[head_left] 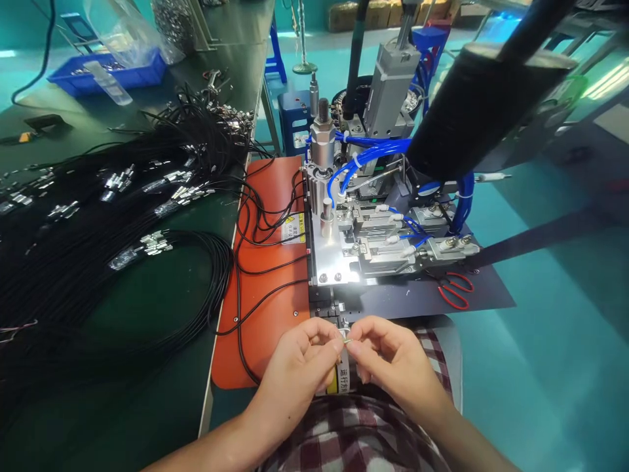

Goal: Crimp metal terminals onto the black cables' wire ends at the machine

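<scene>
My left hand [307, 357] and my right hand [393, 354] meet in front of the machine, fingertips almost touching. Both are closed in a pinch between thumb and forefinger. Between the tips shows a thin greenish sliver [348, 341], too small to name; the fingers hide the rest of it. Just beyond the fingertips is the front end of the metal machine [339, 269], with its cylinders and blue air tubes. Several black cables [275, 286] run over the orange board [272, 328] into the machine's left side.
Coiled black cables with metal connectors [156, 242] cover much of the dark green table [152, 288] on the left. A blue bin [142, 72] stands at its back. Red-handled scissors [457, 292] lie right of the machine. A thick black cylinder [472, 111] leans over the machine.
</scene>
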`<state>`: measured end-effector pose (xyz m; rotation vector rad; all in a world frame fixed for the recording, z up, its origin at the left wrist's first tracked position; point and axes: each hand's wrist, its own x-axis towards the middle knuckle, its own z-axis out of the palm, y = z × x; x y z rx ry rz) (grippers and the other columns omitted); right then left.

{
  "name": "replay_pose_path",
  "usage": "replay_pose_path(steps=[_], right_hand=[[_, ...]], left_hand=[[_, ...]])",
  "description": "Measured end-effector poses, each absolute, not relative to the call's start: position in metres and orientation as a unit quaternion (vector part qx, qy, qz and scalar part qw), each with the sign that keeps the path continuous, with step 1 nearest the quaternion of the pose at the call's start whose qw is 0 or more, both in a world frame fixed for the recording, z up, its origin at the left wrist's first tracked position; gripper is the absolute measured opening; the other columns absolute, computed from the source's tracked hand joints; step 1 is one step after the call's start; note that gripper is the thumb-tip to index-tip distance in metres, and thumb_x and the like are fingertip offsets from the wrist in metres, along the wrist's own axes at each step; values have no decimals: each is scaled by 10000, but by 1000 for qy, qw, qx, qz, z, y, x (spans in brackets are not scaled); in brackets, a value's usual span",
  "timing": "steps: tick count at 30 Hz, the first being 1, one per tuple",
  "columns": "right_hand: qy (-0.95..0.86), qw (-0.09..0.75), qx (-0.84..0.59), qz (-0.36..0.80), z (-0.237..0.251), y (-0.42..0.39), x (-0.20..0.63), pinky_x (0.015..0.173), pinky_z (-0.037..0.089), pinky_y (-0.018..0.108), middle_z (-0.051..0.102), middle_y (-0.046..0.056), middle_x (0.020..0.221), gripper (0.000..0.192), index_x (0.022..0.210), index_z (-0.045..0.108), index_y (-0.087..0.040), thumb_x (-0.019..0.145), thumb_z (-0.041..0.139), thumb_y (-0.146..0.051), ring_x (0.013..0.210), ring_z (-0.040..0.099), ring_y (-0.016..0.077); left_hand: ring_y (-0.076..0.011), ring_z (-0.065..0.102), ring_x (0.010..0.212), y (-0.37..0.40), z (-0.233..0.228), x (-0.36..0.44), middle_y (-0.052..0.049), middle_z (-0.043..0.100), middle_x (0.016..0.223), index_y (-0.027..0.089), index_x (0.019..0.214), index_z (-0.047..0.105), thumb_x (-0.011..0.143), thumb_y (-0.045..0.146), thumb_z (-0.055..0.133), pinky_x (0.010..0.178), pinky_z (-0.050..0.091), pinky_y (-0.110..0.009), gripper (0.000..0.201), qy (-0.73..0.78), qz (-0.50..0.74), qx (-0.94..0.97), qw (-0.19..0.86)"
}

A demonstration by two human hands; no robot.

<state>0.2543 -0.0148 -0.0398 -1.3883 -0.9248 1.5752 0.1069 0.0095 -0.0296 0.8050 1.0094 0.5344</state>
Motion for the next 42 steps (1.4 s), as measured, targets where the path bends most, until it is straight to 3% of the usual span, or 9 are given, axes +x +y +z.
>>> replay_pose_path(steps=[3,9,16,21,28,37,42], right_hand=[[-373,425,-556,609,-42,-19,249,453,375,218,493,-55,522,175,732,554,-178,795,610,-332,441,448,91],[-510,475,-564,443,-46,-32,244,547,415,251,555,8,680,140,727,568,-197,859,527,-215,594,504,136],[-354,451,-569,590,-45,-25,245,447,370,201,486,-46,573,197,730,567,-174,799,630,-347,455,432,79],[-335,457,-568,597,-48,-24,246,439,356,196,518,-38,566,216,731,598,-160,757,673,-361,444,434,71],[-304,453,-568,616,-43,-20,245,400,320,185,451,-71,459,244,685,590,-163,724,698,-378,400,388,63],[-309,463,-577,598,-43,-21,243,406,354,191,529,-40,519,237,691,614,-156,708,708,-373,405,439,68],[-286,458,-564,625,-43,-20,242,398,321,192,491,-58,488,258,679,598,-158,694,717,-386,393,407,66]], left_hand=[[-35,200,399,8,-30,110,124,333,438,174,811,480,863,318,529,442,147,-213,161,455,262,346,777],[-42,201,400,5,-28,110,126,319,421,179,821,465,860,316,530,425,142,-199,157,474,269,367,754],[-43,231,398,5,-30,108,120,346,418,176,820,467,861,363,527,417,202,-174,201,484,254,408,731],[-43,230,401,6,-26,110,122,332,421,177,791,458,835,369,554,405,197,-166,219,494,253,401,729],[-35,229,391,6,-24,112,127,335,416,179,773,446,822,375,576,397,194,-156,240,488,268,383,737],[-34,189,395,3,-30,108,128,320,436,186,785,442,837,399,576,393,138,-169,257,482,277,400,729],[-37,173,402,1,-32,108,128,298,441,186,786,445,836,425,574,404,115,-184,276,490,283,414,713]])
